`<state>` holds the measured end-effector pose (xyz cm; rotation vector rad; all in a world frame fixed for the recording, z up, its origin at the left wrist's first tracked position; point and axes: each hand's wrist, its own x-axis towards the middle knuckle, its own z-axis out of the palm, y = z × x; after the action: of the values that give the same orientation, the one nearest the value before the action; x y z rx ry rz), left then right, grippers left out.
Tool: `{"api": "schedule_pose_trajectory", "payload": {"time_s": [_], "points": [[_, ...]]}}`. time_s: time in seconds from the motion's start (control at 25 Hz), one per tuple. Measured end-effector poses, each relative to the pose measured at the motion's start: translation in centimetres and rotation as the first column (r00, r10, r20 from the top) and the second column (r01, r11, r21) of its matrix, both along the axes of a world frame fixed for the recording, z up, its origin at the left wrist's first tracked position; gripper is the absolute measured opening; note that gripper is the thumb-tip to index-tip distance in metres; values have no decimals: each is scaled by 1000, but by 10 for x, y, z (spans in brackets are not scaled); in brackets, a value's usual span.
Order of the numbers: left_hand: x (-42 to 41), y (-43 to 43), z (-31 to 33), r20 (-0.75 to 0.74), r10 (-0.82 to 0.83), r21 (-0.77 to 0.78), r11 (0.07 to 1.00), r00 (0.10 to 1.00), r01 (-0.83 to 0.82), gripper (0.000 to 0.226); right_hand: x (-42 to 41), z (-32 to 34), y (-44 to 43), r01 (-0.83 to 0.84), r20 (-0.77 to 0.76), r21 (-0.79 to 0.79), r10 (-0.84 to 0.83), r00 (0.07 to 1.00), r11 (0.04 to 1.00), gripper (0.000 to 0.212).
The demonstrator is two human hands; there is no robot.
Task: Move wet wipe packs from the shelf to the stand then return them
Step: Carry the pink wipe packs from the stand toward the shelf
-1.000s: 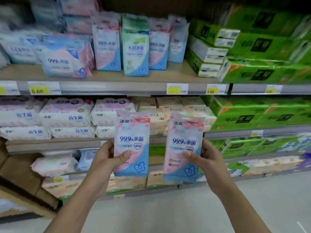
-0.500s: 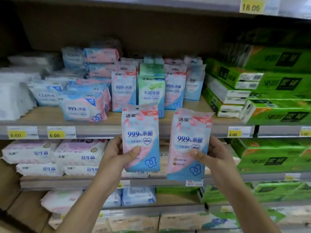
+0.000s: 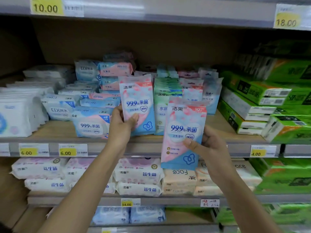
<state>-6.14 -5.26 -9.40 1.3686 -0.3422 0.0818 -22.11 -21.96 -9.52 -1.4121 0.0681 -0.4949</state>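
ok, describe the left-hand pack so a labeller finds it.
Shelf with the 6.00 tags: the left hand holds a pink-and-blue pack upright there, just left of the green packs. Its twin pack in the right hand is lower, before the shelf edge.

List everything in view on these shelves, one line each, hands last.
left-hand wipe pack: one, pink and blue, upright at the front of the middle shelf
right-hand wipe pack: one, pink and blue, held in front of the shelf edge
green wipe packs: several, green and white, standing row mid-shelf
flat wipe packs: several, pink and blue, stacked left of centre
white packs: several, white, far left
tissue packs: many, green, right side
lower packs: several, white and pink, shelf below
price tags: at least six, yellow and white, shelf edges
left hand: one, grips the left-hand wipe pack
right hand: one, grips the right-hand wipe pack
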Motion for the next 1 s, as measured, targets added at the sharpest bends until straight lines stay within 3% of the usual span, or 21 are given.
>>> {"api": "schedule_pose_trajectory", "payload": {"time_s": [0.12,0.32,0.48,0.6,0.72,0.92,1.0], "points": [[12,-9,-6,113,128,158,977,985,-145,31,8,-1,2,-6,-8,-9,6,1000,1000,48],[21,-18,-19,220,193,282,926,956,-252,36,16,-5,5,12,-23,4,-12,1000,1000,47],[26,-19,-19,376,200,460,808,905,-369,36,27,-5,11,19,-24,-14,-19,1000,1000,46],[23,-21,-15,374,275,583,673,885,-456,47,43,1,19,40,-5,-34,-41,999,999,39],[14,-19,-9,436,255,620,610,863,-494,50,64,6,30,65,24,-61,-64,998,996,36],[1,1,-17,587,233,377,769,775,-516,35,94,5,46,178,109,-222,-157,982,959,37],[-8,6,-23,562,229,310,833,795,-459,30,105,5,52,226,143,-258,-195,970,939,36]]}}
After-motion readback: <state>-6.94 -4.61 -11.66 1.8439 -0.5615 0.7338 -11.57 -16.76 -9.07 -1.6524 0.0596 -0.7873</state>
